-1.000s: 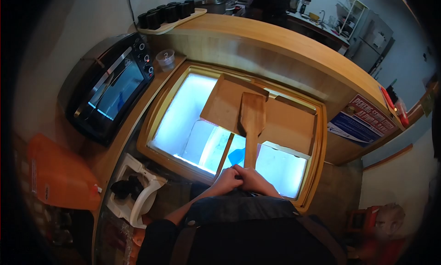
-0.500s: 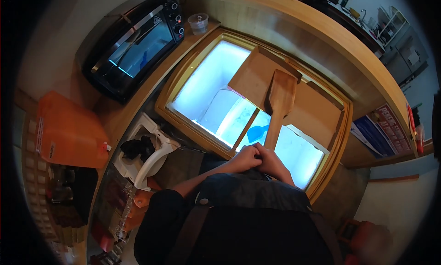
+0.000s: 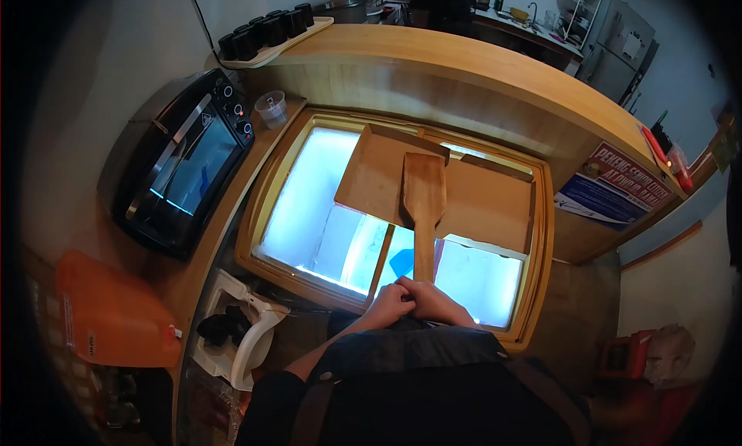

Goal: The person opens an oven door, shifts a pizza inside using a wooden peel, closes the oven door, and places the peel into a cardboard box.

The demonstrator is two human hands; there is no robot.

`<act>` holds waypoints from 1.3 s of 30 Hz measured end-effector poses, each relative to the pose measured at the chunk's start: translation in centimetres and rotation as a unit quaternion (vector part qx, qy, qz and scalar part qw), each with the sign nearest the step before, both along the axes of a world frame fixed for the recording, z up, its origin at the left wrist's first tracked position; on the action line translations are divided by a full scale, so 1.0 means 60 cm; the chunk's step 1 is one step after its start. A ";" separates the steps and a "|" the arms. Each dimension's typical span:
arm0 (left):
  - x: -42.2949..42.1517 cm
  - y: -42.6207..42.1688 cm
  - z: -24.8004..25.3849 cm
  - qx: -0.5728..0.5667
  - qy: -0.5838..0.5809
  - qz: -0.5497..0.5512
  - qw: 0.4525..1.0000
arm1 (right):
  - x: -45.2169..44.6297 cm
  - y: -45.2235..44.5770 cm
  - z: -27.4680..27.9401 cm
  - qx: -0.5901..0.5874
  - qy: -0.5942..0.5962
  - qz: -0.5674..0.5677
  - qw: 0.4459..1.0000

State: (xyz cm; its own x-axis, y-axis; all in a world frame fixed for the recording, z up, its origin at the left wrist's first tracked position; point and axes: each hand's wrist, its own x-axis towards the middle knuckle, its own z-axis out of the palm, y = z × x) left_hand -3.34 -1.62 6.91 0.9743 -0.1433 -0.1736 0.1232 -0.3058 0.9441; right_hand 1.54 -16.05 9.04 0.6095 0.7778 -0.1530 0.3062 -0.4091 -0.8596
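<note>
"State of the left hand and the right hand?"

"Together, touching each other close in front of the body, fingers curled. I can't tell whether either one closes on anything."

"And the wooden paddle?"

"Just beyond them. Its handle runs toward the right hand, where the near end is lost from sight; the blade rests on brown cardboard."

"What is underneath?"

"A glass-topped case, brightly lit, in a yellowish frame. A blue shape shows beside the handle; inside or reflected, I can't say."

"How far along does the work look?"

"At a pause, I'd judge. The cardboard is laid over part of the case and the paddle is set across it, with nothing on the blade. What is left to do, this view doesn't settle."

"Further out?"

"On the left, a black oven and a clear cup on the wooden tabletop, with an orange container nearer. Past the case, black cups stand on a tray."
</note>
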 end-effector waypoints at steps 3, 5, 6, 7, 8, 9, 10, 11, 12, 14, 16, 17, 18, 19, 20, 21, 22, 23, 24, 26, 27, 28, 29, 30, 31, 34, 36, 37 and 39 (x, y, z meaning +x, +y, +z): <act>0.002 0.004 0.001 0.020 0.010 -0.011 1.000 | 0.000 0.000 -0.004 -0.005 0.014 0.000 1.000; 0.000 0.005 -0.007 0.044 0.004 -0.020 0.999 | -0.002 0.001 -0.015 0.000 0.010 0.001 1.000; 0.000 0.006 -0.010 0.058 -0.008 -0.024 0.998 | 0.000 0.000 -0.017 0.001 0.006 0.000 1.000; 0.004 0.006 -0.011 0.072 -0.021 -0.029 0.997 | 0.003 0.001 -0.016 0.002 0.003 -0.001 1.000; 0.006 0.005 -0.012 0.068 -0.019 -0.024 0.997 | 0.002 0.002 -0.014 0.001 0.001 -0.002 1.000; 0.004 0.004 -0.012 0.062 -0.015 -0.019 0.998 | -0.001 0.002 -0.014 -0.001 0.002 -0.003 1.000; 0.002 0.003 -0.013 0.056 -0.010 -0.013 0.998 | 0.000 0.001 -0.018 0.004 0.004 -0.002 1.000; 0.001 0.002 -0.014 0.050 -0.011 -0.013 0.999 | 0.000 0.000 -0.017 0.005 0.005 -0.002 1.000; 0.001 0.002 -0.015 0.044 -0.012 -0.013 0.999 | 0.000 0.000 -0.015 0.006 0.006 -0.001 1.000; 0.002 0.002 -0.010 0.039 -0.014 -0.016 0.999 | 0.000 0.001 -0.009 0.006 0.014 0.000 1.000; 0.003 0.003 -0.022 0.037 -0.021 -0.019 0.999 | 0.001 0.001 -0.009 0.010 0.012 0.005 1.000; 0.001 0.004 -0.027 0.037 -0.024 -0.021 0.999 | 0.000 0.002 -0.010 0.014 0.012 0.008 1.000; -0.001 0.004 -0.024 0.036 -0.022 -0.017 0.999 | -0.001 0.004 -0.009 0.009 0.016 0.007 1.000; -0.003 0.005 -0.018 0.036 -0.020 -0.014 0.999 | -0.002 0.005 -0.006 0.004 0.020 0.006 1.000; -0.003 0.005 -0.014 0.035 -0.018 -0.011 0.999 | -0.002 0.006 -0.005 -0.001 0.024 0.005 1.000; -0.003 0.007 -0.014 0.037 -0.015 -0.014 0.999 | -0.002 0.007 -0.007 0.002 0.019 0.007 1.000; -0.003 0.008 -0.015 0.039 -0.011 -0.017 0.999 | -0.002 0.007 -0.010 0.005 0.014 0.008 1.000; -0.004 0.009 -0.016 0.041 -0.007 -0.020 0.999 | -0.003 0.008 -0.015 0.007 0.010 0.009 1.000; -0.005 0.009 -0.017 0.037 -0.011 -0.016 0.999 | -0.002 0.008 -0.019 0.002 0.007 0.009 1.000; -0.007 0.010 -0.019 0.029 -0.017 -0.007 0.999 | -0.002 0.010 -0.027 -0.007 0.001 0.009 1.000; -0.008 0.010 -0.019 0.026 -0.015 -0.005 1.000 | -0.003 0.011 -0.026 -0.007 0.001 0.011 1.000; -0.009 0.011 -0.019 0.024 -0.014 -0.004 1.000 | -0.003 0.012 -0.025 -0.006 0.001 0.012 1.000; -0.009 0.012 -0.019 0.023 -0.014 -0.003 1.000 | -0.003 0.013 -0.023 -0.005 0.000 0.013 1.000; -0.011 0.013 -0.019 0.018 -0.016 0.000 1.000 | -0.004 0.015 -0.020 -0.006 0.003 0.013 1.000; -0.014 0.013 -0.020 0.012 -0.017 0.004 1.000 | -0.006 0.016 -0.017 -0.007 0.007 0.013 1.000; -0.022 0.019 -0.013 0.025 -0.013 0.008 1.000 | -0.012 0.023 -0.014 -0.007 0.016 0.019 1.000; -0.030 0.023 -0.010 0.028 -0.009 0.013 0.999 | -0.017 0.028 -0.013 -0.004 0.021 0.025 0.999; -0.035 0.026 -0.010 0.023 -0.008 0.017 1.000 | -0.020 0.032 -0.013 -0.002 0.024 0.030 0.999; -0.046 0.030 -0.015 0.017 -0.006 0.024 1.000 | -0.026 0.037 -0.015 0.002 0.021 0.038 0.999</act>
State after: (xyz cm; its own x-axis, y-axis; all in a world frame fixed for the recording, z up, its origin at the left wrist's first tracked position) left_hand -6.08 0.19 5.98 0.9820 -0.0906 -0.1658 0.1273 -0.3313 0.9349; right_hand -0.05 -13.81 8.16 0.5414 0.8224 -0.1745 0.3001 -0.3830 -0.8736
